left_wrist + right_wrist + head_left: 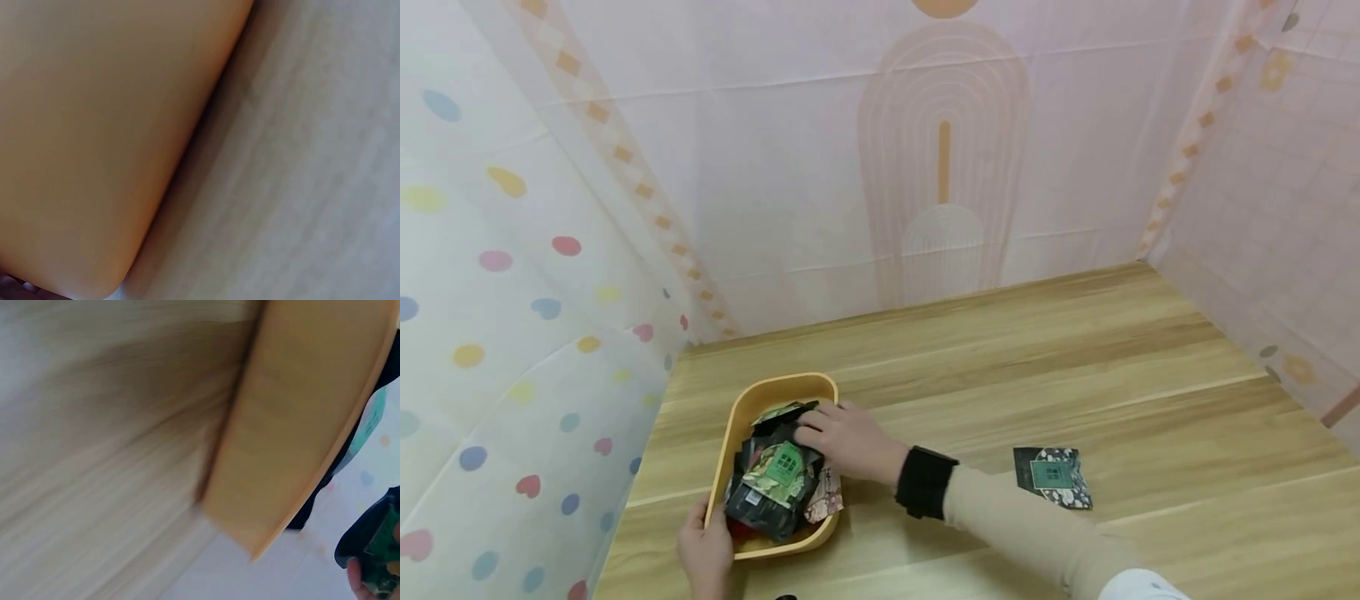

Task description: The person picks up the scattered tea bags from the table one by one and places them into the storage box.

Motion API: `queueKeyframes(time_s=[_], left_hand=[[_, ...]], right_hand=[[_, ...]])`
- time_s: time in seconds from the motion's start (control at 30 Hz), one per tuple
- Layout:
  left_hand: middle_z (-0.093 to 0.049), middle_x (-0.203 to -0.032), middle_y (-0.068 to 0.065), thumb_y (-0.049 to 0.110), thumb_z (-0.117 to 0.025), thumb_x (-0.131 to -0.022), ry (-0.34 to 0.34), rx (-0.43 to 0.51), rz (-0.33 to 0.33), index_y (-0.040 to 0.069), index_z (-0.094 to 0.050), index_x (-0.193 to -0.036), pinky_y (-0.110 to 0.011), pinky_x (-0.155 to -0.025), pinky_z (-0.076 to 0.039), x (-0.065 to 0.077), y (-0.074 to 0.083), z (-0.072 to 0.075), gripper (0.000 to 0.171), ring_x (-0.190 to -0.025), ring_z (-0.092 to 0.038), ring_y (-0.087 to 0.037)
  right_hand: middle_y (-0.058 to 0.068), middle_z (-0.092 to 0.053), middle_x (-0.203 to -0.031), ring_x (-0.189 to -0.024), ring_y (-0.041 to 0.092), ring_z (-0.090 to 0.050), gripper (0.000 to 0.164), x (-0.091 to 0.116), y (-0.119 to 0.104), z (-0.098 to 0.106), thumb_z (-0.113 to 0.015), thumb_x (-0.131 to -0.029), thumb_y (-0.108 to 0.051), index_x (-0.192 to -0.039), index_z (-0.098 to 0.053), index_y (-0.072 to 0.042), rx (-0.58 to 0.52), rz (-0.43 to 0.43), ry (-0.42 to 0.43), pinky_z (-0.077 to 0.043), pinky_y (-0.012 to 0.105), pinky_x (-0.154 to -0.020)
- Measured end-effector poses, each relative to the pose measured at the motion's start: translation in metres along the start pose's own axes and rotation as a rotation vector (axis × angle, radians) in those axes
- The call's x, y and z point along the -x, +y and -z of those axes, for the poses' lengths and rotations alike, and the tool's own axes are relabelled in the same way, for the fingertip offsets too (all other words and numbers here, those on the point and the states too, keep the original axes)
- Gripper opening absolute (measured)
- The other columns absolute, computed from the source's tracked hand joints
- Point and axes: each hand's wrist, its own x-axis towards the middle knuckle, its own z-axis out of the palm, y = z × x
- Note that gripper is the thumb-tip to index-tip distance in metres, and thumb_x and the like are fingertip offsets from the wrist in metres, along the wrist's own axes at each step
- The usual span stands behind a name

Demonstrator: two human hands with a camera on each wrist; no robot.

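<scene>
A yellow plastic bin (724, 454) stands on the wooden table, filled with a jumble of small printed packets, mostly dark, with a green-labelled packet (784, 468) on top. At its near left corner my left hand (706, 550) grips the rim, thumb over the edge. My right hand (850, 442) reaches over the far right side into the bin. In the right wrist view its fingers (354, 578) pinch a dark green packet (378, 553). The bin's outer wall (106, 125) fills much of the left wrist view, where the left hand is mostly hidden.
One black packet with a green label and white floral print (1052, 477) lies alone on the table (970, 367), right of the bin. A dotted curtain (535, 350) hangs along the left, and a pale patterned one (775, 183) behind. A small black object (786, 597) shows at the bottom edge.
</scene>
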Motion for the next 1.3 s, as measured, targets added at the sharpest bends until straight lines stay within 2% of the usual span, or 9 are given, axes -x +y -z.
queueKeyframes(time_s=[0.13,0.23,0.4,0.53,0.8,0.97,1.03,1.17,1.3], left_hand=[[-0.054,-0.115,-0.027,0.008,-0.045,-0.092,0.001,0.004,0.007,-0.011,-0.055,-0.115,-0.008,-0.066,-0.032,0.001,0.0,-0.004,0.032,-0.078,-0.037,0.013],[-0.054,-0.113,-0.028,0.007,-0.046,-0.091,-0.004,0.019,-0.004,-0.012,-0.055,-0.114,-0.007,-0.064,-0.034,0.001,0.0,-0.007,0.031,-0.074,-0.039,0.014],[-0.055,-0.108,-0.028,0.003,-0.045,-0.09,-0.025,0.076,-0.022,-0.015,-0.054,-0.113,-0.008,-0.061,-0.036,0.002,0.002,-0.008,0.03,-0.072,-0.042,0.011],[-0.06,-0.097,-0.018,0.001,-0.046,-0.089,-0.017,0.087,-0.037,-0.015,-0.054,-0.111,-0.009,-0.063,-0.035,0.001,0.002,-0.007,0.029,-0.071,-0.043,0.01],[-0.06,-0.09,-0.009,0.002,-0.047,-0.089,-0.019,0.072,-0.026,-0.014,-0.055,-0.11,-0.01,-0.061,-0.035,-0.003,0.003,-0.005,0.027,-0.069,-0.042,0.008],[-0.059,-0.085,0.002,0.002,-0.047,-0.089,-0.035,0.095,0.001,-0.014,-0.054,-0.112,-0.01,-0.061,-0.036,-0.008,0.0,-0.006,0.028,-0.071,-0.043,0.007],[-0.06,-0.089,-0.003,0.002,-0.047,-0.09,-0.04,0.103,0.009,-0.014,-0.054,-0.112,-0.009,-0.06,-0.036,-0.009,0.0,-0.006,0.029,-0.071,-0.044,0.007],[-0.058,-0.084,0.008,0.003,-0.047,-0.09,-0.04,0.106,0.021,-0.014,-0.053,-0.112,-0.01,-0.057,-0.038,-0.011,0.0,-0.006,0.029,-0.069,-0.044,0.009],[-0.05,-0.072,0.022,0.004,-0.049,-0.089,-0.023,0.071,0.004,-0.014,-0.055,-0.11,-0.011,-0.055,-0.036,-0.014,-0.002,-0.005,0.028,-0.063,-0.042,0.009]], right_hand=[[-0.005,-0.047,-0.129,-0.119,0.013,-0.04,0.036,-0.022,-0.012,-0.006,-0.056,-0.09,-0.025,-0.126,-0.05,-0.027,0.006,-0.021,-0.09,-0.037,0.034,-0.093],[-0.003,-0.039,-0.137,-0.127,0.017,-0.032,0.043,-0.031,-0.017,-0.013,-0.053,-0.092,-0.033,-0.133,-0.042,-0.03,-0.024,-0.071,-0.142,-0.035,0.042,-0.095],[0.001,-0.022,-0.148,-0.135,0.025,-0.015,0.075,-0.033,-0.019,-0.017,-0.049,-0.079,-0.065,-0.142,-0.027,-0.031,-0.109,-0.162,-0.236,-0.029,0.053,-0.097],[0.002,-0.015,-0.15,-0.136,0.026,-0.009,0.087,-0.029,-0.018,-0.012,-0.044,-0.073,-0.074,-0.144,-0.022,-0.03,-0.186,-0.18,-0.259,-0.025,0.054,-0.1],[0.004,-0.009,-0.151,-0.137,0.026,-0.003,0.089,-0.016,-0.01,-0.009,-0.042,-0.074,-0.076,-0.145,-0.019,-0.029,-0.235,-0.187,-0.231,-0.022,0.056,-0.1],[0.007,-0.008,-0.151,-0.136,0.031,-0.007,0.09,0.008,0.006,-0.009,-0.046,-0.074,-0.074,-0.145,-0.02,-0.025,-0.257,-0.22,-0.256,-0.024,0.057,-0.098],[0.009,-0.007,-0.151,-0.135,0.033,-0.009,0.091,0.023,0.015,-0.007,-0.047,-0.074,-0.073,-0.146,-0.02,-0.024,-0.266,-0.232,-0.28,-0.022,0.056,-0.099],[0.009,-0.006,-0.151,-0.135,0.034,-0.01,0.092,0.062,0.033,-0.004,-0.052,-0.073,-0.07,-0.145,-0.022,-0.022,-0.284,-0.264,-0.319,-0.016,0.057,-0.1],[0.01,-0.009,-0.151,-0.134,0.036,-0.011,0.091,0.107,0.047,-0.002,-0.058,-0.072,-0.065,-0.144,-0.027,-0.019,-0.298,-0.29,-0.311,-0.017,0.063,-0.097]])
